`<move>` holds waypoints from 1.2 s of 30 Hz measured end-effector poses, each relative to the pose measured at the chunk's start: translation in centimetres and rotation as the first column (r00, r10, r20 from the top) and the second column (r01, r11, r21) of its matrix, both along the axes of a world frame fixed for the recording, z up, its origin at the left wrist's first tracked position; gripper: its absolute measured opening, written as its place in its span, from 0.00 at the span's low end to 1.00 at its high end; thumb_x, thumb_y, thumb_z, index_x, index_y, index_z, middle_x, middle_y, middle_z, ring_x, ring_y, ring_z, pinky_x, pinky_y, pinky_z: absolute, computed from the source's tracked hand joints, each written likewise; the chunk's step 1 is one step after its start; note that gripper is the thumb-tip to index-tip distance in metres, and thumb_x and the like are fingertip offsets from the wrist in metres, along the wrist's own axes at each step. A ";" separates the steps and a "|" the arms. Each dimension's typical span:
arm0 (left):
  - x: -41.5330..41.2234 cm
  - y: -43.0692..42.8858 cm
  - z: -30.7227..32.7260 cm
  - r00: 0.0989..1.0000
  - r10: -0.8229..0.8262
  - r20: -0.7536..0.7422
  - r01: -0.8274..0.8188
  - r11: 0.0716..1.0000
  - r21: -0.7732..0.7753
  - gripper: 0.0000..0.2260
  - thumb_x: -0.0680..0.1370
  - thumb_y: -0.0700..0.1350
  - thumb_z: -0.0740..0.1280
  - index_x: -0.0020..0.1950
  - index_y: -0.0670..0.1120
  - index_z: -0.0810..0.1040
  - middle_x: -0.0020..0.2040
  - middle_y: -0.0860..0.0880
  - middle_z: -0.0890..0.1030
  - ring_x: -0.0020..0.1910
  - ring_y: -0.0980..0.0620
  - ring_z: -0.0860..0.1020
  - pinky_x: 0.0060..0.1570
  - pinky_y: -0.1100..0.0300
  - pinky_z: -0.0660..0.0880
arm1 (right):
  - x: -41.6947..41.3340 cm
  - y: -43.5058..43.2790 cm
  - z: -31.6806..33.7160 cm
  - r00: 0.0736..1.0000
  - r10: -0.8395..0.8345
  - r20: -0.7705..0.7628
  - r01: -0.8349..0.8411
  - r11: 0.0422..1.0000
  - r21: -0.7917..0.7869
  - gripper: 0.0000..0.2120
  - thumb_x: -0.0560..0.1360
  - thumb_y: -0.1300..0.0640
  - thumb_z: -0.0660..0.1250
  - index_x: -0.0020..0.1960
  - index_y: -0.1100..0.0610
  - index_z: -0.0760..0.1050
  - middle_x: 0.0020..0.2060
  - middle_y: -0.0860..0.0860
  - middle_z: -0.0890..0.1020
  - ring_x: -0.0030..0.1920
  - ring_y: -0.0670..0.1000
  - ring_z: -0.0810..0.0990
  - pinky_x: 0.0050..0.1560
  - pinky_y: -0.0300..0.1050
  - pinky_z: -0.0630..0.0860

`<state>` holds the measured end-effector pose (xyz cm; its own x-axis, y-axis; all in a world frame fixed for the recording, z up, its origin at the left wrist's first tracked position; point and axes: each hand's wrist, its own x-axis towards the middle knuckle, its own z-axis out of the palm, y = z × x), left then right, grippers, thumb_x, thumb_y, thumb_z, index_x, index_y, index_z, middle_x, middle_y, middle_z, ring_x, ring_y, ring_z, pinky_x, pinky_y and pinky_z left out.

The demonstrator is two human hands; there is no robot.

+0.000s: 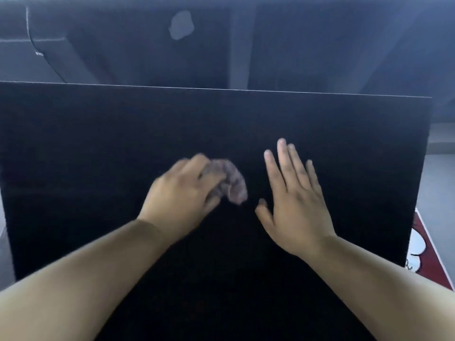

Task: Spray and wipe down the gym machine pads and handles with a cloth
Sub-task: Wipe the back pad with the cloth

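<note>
On the black pad [98, 148], left hand [182, 193] gripping cloth [234, 183], right hand [293, 203] flat, fingers straight.

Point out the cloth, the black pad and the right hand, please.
cloth [234, 183], head view, bunched middle.
black pad [98, 143], head view, bare upper left.
right hand [296, 204], head view, back of hand.

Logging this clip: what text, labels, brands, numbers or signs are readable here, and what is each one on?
None can be read.
black pad: plain, no label or brand showing.
red mat, right edge: a white cartoon shape and a small dark squiggle, too small and cut off to read.
cloth in the left hand: blurred, no print visible.
</note>
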<state>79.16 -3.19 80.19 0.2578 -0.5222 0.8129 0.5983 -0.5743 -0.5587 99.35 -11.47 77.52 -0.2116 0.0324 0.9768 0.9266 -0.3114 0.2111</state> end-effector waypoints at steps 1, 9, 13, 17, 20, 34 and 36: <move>-0.5 0.5 -1.6 0.994 0.049 -0.103 -0.051 0.998 -0.021 0.11 0.69 0.43 0.71 0.51 0.48 0.80 0.44 0.46 0.76 0.39 0.44 0.77 0.26 0.51 0.77 | -0.4 -0.3 -0.3 1.000 0.017 -0.008 -0.017 1.000 -0.023 0.37 0.75 0.45 0.50 0.80 0.56 0.43 0.80 0.56 0.42 0.80 0.53 0.40 0.77 0.55 0.43; -6.5 -4.0 8.5 0.964 0.020 0.265 -0.033 0.998 0.045 0.10 0.76 0.44 0.65 0.55 0.45 0.81 0.51 0.43 0.76 0.53 0.38 0.77 0.49 0.48 0.75 | -4.7 -0.1 1.1 0.992 0.112 0.050 -0.108 0.991 -0.073 0.36 0.77 0.49 0.57 0.80 0.54 0.45 0.80 0.53 0.44 0.79 0.49 0.39 0.77 0.52 0.40; -5.0 -1.1 4.2 0.983 0.030 0.182 -0.030 1.000 -0.002 0.12 0.73 0.47 0.63 0.51 0.45 0.81 0.46 0.45 0.77 0.44 0.42 0.79 0.40 0.56 0.73 | -7.0 1.7 0.4 0.985 0.153 0.078 -0.147 0.986 -0.073 0.36 0.74 0.49 0.54 0.80 0.55 0.49 0.80 0.53 0.48 0.79 0.50 0.43 0.77 0.54 0.45; -6.1 3.5 -2.9 0.993 0.078 -0.091 -0.085 0.993 -0.080 0.12 0.72 0.49 0.60 0.54 0.51 0.76 0.47 0.48 0.77 0.42 0.45 0.80 0.29 0.51 0.79 | -8.0 1.8 -1.1 0.981 0.192 0.023 -0.188 0.975 -0.121 0.39 0.75 0.55 0.62 0.80 0.56 0.48 0.80 0.53 0.45 0.79 0.49 0.40 0.77 0.50 0.40; -7.4 4.8 -5.7 0.973 0.130 -0.191 -0.149 0.985 -0.090 0.12 0.74 0.50 0.60 0.55 0.51 0.76 0.50 0.51 0.73 0.43 0.48 0.79 0.24 0.52 0.78 | -8.7 1.3 -0.8 0.983 0.177 0.055 -0.169 0.977 -0.130 0.39 0.74 0.56 0.63 0.80 0.57 0.49 0.80 0.54 0.47 0.79 0.50 0.42 0.77 0.51 0.40; -6.7 3.3 -0.1 0.980 -0.021 0.200 0.026 0.999 -0.022 0.09 0.71 0.41 0.63 0.46 0.44 0.82 0.47 0.46 0.79 0.43 0.45 0.75 0.37 0.58 0.72 | -9.9 5.6 -1.9 0.978 0.202 0.055 -0.199 0.978 -0.056 0.37 0.72 0.48 0.51 0.79 0.58 0.51 0.80 0.54 0.47 0.80 0.51 0.42 0.77 0.52 0.41; -7.4 4.9 -3.0 0.999 0.023 0.044 -0.021 0.999 -0.047 0.08 0.73 0.41 0.64 0.47 0.46 0.82 0.49 0.48 0.80 0.42 0.46 0.76 0.37 0.52 0.78 | -10.2 5.1 -1.8 0.981 0.182 0.066 -0.178 0.982 -0.060 0.38 0.71 0.48 0.50 0.79 0.59 0.52 0.80 0.55 0.48 0.80 0.52 0.43 0.77 0.53 0.41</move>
